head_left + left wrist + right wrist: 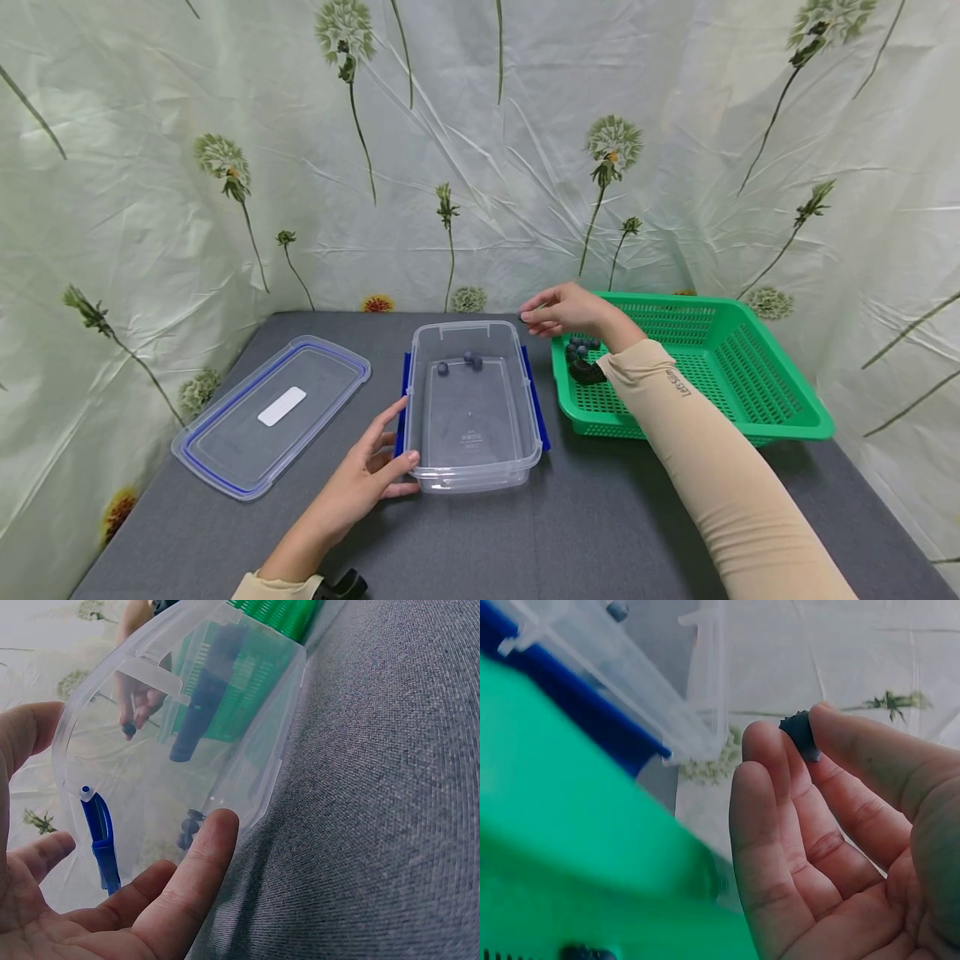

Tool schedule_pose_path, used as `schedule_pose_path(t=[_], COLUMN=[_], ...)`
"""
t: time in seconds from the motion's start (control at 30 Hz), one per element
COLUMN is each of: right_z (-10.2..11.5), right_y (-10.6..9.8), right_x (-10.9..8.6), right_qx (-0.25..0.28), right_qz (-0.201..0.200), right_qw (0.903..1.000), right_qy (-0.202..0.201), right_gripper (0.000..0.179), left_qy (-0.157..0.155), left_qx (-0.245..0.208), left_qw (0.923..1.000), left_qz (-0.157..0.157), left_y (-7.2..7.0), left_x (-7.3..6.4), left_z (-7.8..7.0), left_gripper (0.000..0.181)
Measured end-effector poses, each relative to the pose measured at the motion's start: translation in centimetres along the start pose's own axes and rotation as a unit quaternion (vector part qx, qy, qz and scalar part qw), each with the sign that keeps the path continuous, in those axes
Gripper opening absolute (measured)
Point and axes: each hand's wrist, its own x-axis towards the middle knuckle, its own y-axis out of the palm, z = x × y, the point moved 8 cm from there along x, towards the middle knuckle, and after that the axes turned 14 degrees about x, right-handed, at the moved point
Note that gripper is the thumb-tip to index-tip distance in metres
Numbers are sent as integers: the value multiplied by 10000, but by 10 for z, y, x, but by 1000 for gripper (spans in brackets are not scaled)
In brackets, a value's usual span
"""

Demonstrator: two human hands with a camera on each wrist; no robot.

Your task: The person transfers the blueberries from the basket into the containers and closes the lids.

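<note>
My left hand (360,479) holds the near left corner of a clear plastic food container (480,467), with the thumb at the rim and the fingers against the outside. Inside lie a blueberry (442,368) and two others close together (473,360) toward the far end. Beyond the container's far right corner, my right hand (566,310) is raised beside the green basket. Its thumb and fingertips pinch a single blueberry (801,735), whose crown shows in the right wrist view. More blueberries (581,346) sit in the basket's left end, partly behind the right wrist.
The green plastic basket (806,421) stands right of the container. A clear lid (315,433) with a blue seal and white label lies at the left. Blue latches (535,408) hang from the container's sides. A flowered curtain (480,150) rises behind the grey table (585,533).
</note>
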Motion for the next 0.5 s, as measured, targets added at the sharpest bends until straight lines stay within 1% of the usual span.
schedule_pose_path(t=[0.23,0.5], right_z=[4,7], right_y=[20,46], right_x=[8,14], right_qx=[136,-97], right_qz=[176,369], right_qw=[9997,9993], right_qy=[-38,-19], right_gripper=[39,37], left_qy=[-30,-20], left_qx=[-15,18], left_qw=[10000,10000], left_qz=[-10,-11], left_y=[0,0], left_x=[0,0], left_z=[0,0], left_gripper=[79,79])
